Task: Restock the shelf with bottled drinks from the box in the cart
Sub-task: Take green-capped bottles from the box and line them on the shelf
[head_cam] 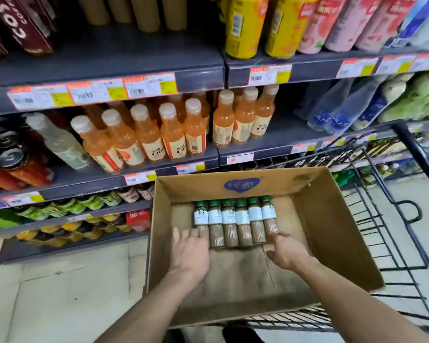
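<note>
An open cardboard box [337,233] sits in a black wire cart [394,246]. Several small coffee bottles [234,219] with green caps and white labels lie side by side on the box floor, caps pointing away from me. My left hand [190,253] reaches into the box with fingers spread, its fingertips touching the base of the leftmost bottle. My right hand [286,251] is at the base of the rightmost bottle, fingers loosely bent; it holds nothing that I can see.
Grey shelves [104,68] rise ahead, holding orange drink bottles [144,134], yellow and pink bottles above, clear water bottles at right, cans at left. Low shelves carry green and yellow packs. Tiled floor lies at lower left.
</note>
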`<control>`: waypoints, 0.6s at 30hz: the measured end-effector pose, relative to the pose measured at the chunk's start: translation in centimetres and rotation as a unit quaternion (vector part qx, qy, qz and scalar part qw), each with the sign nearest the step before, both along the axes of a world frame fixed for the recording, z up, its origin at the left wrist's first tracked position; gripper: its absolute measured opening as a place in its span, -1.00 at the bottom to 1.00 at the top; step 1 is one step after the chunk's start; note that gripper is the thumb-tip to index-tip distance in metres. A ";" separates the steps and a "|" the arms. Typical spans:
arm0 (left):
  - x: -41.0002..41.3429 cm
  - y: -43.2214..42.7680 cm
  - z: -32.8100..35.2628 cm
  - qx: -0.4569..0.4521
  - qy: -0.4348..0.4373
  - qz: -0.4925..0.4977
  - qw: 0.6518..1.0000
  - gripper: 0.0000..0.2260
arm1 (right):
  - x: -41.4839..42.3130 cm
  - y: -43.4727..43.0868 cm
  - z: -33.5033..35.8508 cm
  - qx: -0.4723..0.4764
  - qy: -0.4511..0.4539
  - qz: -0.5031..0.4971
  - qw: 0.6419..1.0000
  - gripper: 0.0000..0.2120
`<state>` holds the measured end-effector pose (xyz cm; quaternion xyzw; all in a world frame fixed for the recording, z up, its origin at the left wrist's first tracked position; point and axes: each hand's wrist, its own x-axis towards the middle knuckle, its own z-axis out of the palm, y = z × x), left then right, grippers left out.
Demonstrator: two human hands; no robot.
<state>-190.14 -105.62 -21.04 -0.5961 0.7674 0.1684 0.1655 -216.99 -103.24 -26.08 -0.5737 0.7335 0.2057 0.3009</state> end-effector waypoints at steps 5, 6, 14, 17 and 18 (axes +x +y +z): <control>-2.9 -1.3 -4.2 0.076 0.042 0.101 0.991 -0.62 | -3.0 -2.7 -2.9 0.025 -0.010 -0.028 0.999 -0.59; -2.9 -1.6 -5.2 0.091 0.044 0.125 0.987 -0.64 | -3.4 -3.4 -3.4 0.020 -0.015 -0.042 0.999 -0.63; -3.1 -4.3 -11.5 0.118 0.079 0.311 0.940 -0.74 | -5.0 -7.2 -7.9 -0.016 -0.051 -0.159 0.986 -0.54; -3.6 -5.0 -13.2 0.120 0.105 0.361 0.919 -0.69 | -5.3 -7.4 -9.9 -0.013 -0.068 -0.209 0.975 -0.51; -3.6 -5.2 -13.8 0.123 0.107 0.374 0.913 -0.65 | -5.3 -7.4 -10.5 -0.010 -0.075 -0.220 0.972 -0.49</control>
